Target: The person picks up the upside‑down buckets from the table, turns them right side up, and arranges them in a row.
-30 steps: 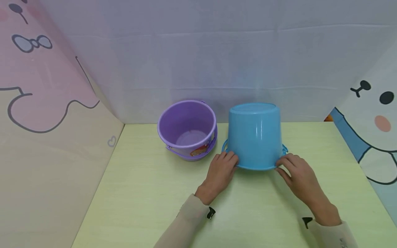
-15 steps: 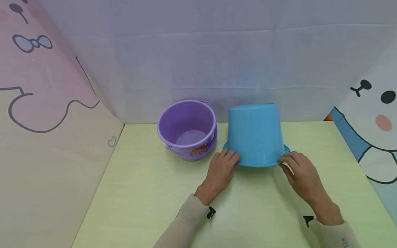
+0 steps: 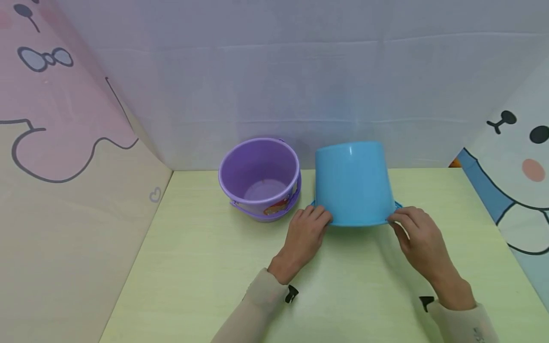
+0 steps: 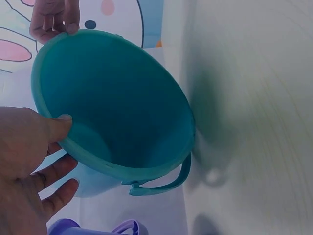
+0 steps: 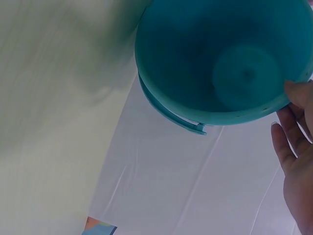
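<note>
A blue bucket (image 3: 353,186) is tipped, its base up and away and its mouth down toward the person. My left hand (image 3: 305,233) pinches the near rim on the left, with the thumb inside in the left wrist view. On the right side of the same rim, my right hand (image 3: 418,240) grips with thumb and fingers. Both wrist views look into the bucket's interior (image 5: 244,73), where nothing lies. Its handle (image 4: 164,187) hangs from the rim. To the left stands a purple bucket (image 3: 261,212), upright, its mouth facing up and its inside visible.
The buckets are on a pale yellow-green table (image 3: 188,267). A whitish sheet (image 3: 274,85) rises along the back edge. Printed cartoon panels flank both sides, a pink one (image 3: 64,95) on the left and a white one (image 3: 510,171) on the right.
The blue bucket's near rim has risen as both hands lift it, and its base has tilted back out of sight. The right hand has shifted slightly up and right. The purple bucket stays put.
</note>
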Demonstrator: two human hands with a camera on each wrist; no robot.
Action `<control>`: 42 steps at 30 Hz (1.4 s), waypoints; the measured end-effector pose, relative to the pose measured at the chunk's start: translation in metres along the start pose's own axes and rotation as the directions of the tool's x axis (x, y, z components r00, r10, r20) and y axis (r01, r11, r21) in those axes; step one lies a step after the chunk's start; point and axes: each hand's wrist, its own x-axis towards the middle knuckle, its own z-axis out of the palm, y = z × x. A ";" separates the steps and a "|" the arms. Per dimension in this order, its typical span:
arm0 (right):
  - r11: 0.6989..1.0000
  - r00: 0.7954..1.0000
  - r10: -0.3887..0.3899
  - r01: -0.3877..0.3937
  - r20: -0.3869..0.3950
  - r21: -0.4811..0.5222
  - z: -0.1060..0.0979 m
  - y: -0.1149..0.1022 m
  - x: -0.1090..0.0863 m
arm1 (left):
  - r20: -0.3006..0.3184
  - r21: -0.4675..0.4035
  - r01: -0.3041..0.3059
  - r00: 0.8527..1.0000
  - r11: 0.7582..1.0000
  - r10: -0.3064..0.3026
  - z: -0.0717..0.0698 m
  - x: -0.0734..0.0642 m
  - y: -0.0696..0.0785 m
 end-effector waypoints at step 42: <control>1.000 0.995 0.022 -0.022 -0.101 0.002 -0.006 -0.004 0.022 | 0.024 -0.260 0.105 0.994 0.960 -0.103 -0.025 0.009 0.001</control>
